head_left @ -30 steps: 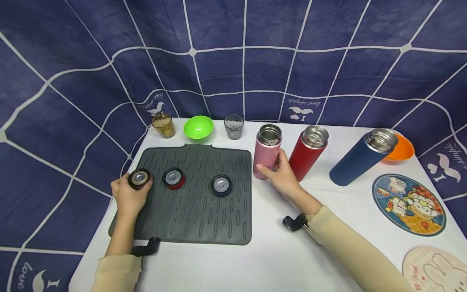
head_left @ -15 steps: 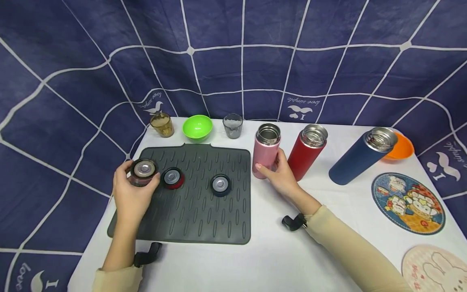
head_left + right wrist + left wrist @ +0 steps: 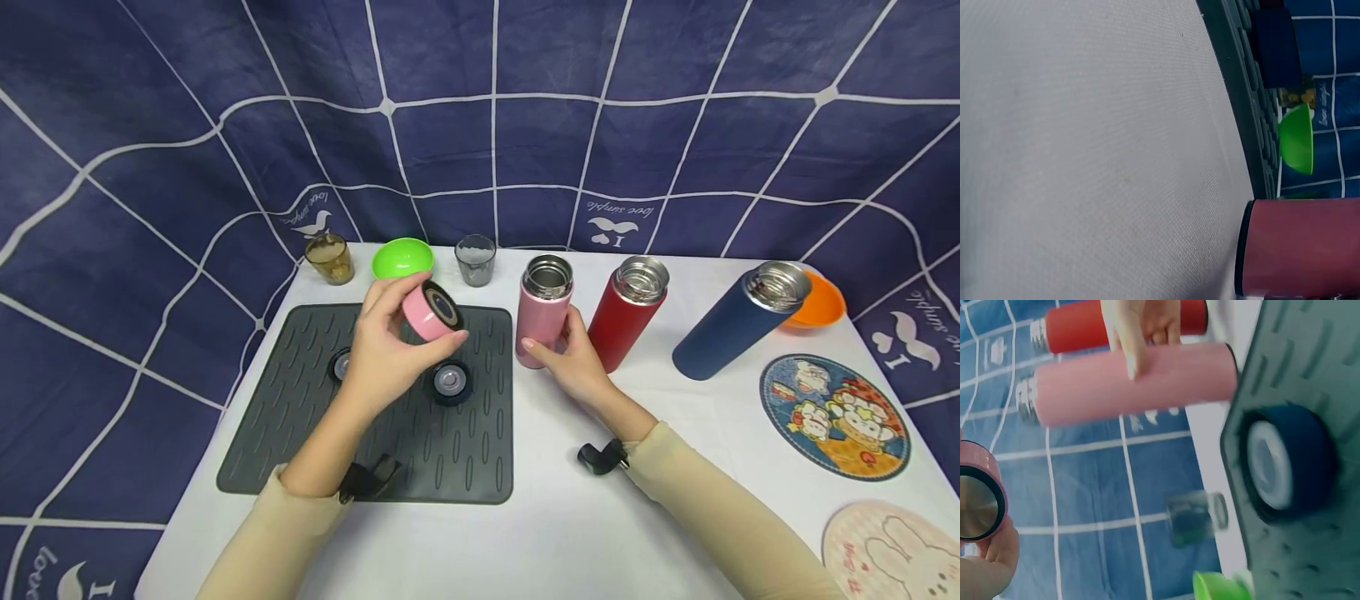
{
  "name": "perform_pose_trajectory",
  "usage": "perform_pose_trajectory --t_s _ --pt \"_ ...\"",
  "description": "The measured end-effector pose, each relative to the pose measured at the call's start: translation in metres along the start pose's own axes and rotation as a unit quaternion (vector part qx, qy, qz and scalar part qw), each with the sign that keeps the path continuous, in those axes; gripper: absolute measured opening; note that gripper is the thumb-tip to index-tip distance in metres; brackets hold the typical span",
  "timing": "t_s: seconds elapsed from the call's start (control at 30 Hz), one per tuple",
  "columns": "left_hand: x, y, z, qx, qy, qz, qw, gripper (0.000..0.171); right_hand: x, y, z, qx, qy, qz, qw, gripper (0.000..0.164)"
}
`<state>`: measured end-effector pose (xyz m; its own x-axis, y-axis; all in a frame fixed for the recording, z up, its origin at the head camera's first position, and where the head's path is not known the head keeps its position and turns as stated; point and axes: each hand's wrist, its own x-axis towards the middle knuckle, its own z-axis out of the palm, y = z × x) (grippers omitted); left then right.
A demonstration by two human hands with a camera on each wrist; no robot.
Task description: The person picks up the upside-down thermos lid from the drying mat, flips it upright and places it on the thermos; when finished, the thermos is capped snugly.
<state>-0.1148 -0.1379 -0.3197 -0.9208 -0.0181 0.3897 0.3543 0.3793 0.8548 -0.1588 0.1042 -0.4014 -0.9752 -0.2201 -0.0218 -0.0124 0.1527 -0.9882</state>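
Pinching a short cylindrical pink lid with a black rim and metallic underside [image 3: 425, 315], the left hand [image 3: 384, 333] appears in the head view above a dark grey ribbed mat [image 3: 300, 433], to the left of an upright, slim pink bottle with a threaded steel neck [image 3: 542, 321]. The lid is tilted, its pink top turned away from the bottle and its underside facing the bottle's side; lid and neck are well apart. The bottle's long axis stands vertical, its uncovered mouth upward. The right hand [image 3: 577, 360] grips the lower body from the right, thumb on the near face. It is thus the nearer hand to the bottle, while the lid lies entirely with the left. A glossy red bottle with a steel neck [image 3: 628, 321] stands just right of the pink one.

In the left wrist view, rotated so that the bottle runs across the frame, mouth at left, the lid's metallic underside is visible at the left edge, with a clear gap to the neck. The right hand's thumb crosses the bottle's body.

In the right wrist view, only the bottle's lower part shows, its dark base seemingly resting on the white cloth [image 3: 1104, 144]; neither the lid nor the right hand's grasp can be made out.
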Motion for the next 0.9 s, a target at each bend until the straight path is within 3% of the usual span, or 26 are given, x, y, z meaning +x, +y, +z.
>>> perform_pose_trajectory --t_s 0.27,0.47,0.63,0.9 --pt "0.036 0.004 0.036 0.022 -0.043 0.058 0.9972 0.072 0.000 0.001 0.000 -0.006 -0.005 -0.001 1.000 0.074" --pt "0.059 0.007 0.055 0.072 -0.090 0.056 0.9918 0.071 0.002 0.004 -0.001 -0.012 -0.009 0.000 1.000 0.074" --pt "0.073 0.010 0.065 0.109 -0.130 0.061 0.9836 0.080 0.002 0.006 -0.001 -0.008 -0.010 -0.005 1.000 0.073" --pt "0.084 0.014 0.073 0.087 -0.149 0.072 0.9823 0.085 0.001 0.006 -0.002 -0.012 -0.010 -0.012 1.000 0.076"
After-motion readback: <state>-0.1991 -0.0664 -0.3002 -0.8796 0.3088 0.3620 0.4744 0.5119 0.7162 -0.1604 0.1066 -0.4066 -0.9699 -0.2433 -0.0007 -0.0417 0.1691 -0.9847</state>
